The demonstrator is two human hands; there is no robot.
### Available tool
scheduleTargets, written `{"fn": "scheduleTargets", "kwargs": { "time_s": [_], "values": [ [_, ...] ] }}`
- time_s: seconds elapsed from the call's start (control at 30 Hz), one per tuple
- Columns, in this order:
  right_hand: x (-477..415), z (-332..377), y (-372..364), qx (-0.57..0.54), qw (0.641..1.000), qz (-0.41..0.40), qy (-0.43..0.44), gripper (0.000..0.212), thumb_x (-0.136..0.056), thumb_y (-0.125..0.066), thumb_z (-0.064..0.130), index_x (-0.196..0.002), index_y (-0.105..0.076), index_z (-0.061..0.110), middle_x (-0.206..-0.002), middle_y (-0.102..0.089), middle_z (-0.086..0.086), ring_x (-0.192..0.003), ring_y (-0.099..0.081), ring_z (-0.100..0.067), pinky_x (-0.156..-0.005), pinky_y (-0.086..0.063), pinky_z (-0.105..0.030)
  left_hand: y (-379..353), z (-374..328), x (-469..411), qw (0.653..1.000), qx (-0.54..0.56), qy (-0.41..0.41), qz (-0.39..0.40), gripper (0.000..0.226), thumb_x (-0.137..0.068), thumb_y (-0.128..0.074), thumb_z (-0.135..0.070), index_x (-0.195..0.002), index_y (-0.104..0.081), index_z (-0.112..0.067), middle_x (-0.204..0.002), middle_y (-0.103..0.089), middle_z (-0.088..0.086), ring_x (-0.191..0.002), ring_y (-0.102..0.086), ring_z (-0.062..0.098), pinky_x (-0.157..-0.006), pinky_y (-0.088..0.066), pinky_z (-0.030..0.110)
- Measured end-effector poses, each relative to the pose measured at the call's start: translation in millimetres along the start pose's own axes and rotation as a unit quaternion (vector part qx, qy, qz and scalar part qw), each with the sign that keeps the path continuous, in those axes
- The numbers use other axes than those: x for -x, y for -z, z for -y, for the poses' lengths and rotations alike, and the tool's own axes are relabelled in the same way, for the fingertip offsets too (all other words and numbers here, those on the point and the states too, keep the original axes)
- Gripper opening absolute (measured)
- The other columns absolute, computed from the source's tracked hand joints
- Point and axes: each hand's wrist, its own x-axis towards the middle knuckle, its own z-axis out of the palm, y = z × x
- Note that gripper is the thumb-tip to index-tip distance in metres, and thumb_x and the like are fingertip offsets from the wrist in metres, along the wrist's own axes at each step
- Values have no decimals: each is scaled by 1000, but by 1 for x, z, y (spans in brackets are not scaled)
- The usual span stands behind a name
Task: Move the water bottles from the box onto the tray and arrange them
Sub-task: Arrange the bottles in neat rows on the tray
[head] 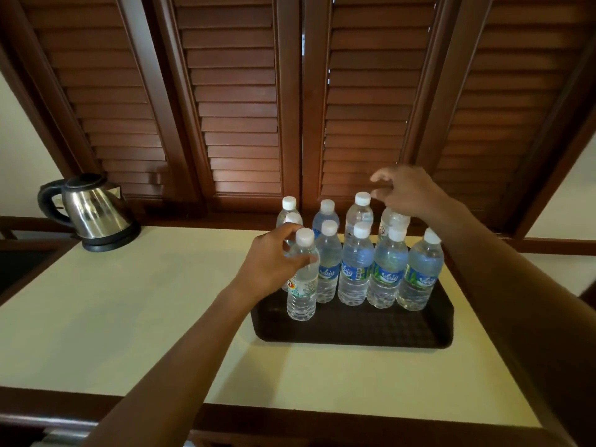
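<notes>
A dark brown tray point(354, 330) lies on the cream table. Several clear water bottles with white caps stand upright on it in two rows. My left hand point(274, 259) grips the front-left bottle point(302, 285) around its shoulder, and that bottle stands on the tray's left side. My right hand point(409, 191) hovers over the back-right bottle point(392, 221), fingers spread and curled above its top, whose cap is hidden. Whether the fingers touch that bottle I cannot tell. No box is in view.
A steel electric kettle point(90, 211) on a black base stands at the table's back left. Brown louvred shutters point(238, 108) rise right behind the tray. The table's wooden front edge point(290, 414) runs below the tray.
</notes>
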Motion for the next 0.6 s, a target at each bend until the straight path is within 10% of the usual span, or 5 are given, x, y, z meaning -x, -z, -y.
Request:
{"fn": "scheduleTargets", "kwargs": {
  "time_s": [0.6],
  "values": [
    [-3, -70, 0, 98, 993, 67, 21, 22, -82, -79, 6, -102, -80, 15, -112, -74, -2, -106, -67, -19, -80, -41, -24, 5, -2, 3, 1000, 0, 9, -25, 37, -90, -72, -38, -124, -60, -31, -111, -61, -20, -89, -58, -3, -69, -37, 6]
  ]
}}
